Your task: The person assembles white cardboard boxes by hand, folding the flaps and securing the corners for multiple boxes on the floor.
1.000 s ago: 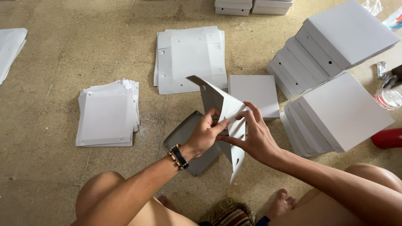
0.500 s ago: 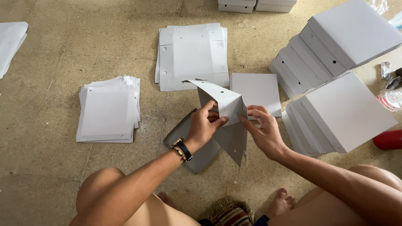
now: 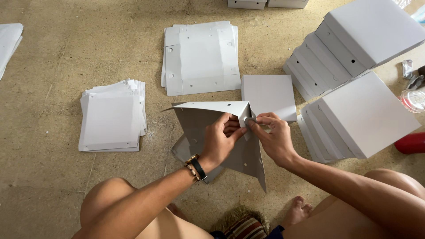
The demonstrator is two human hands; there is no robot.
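Left hand [image 3: 221, 141] and right hand [image 3: 274, 139] pinch a folded cardboard sheet's [image 3: 212, 121] corner above the floor [image 3: 88, 53]. It looks light, stiff, best gripped along its creases.

Evenly lit by soft daylight, bright without glare. Faint, diffuse shadows under the cardboard stacks [image 3: 201, 57] on the floor [image 3: 53, 186]. Sharp throughout; perhaps slight wide-angle stretch toward edges.

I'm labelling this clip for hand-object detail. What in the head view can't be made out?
- Corner of the folded cardboard sheet: covered by left hand and right hand, so the fingertip grip is hidden.
- Grey piece on the floor: mostly under the sheet.
- Items at the right edge: cut off, too small to identify.
- Boxes at the top edge: cropped.
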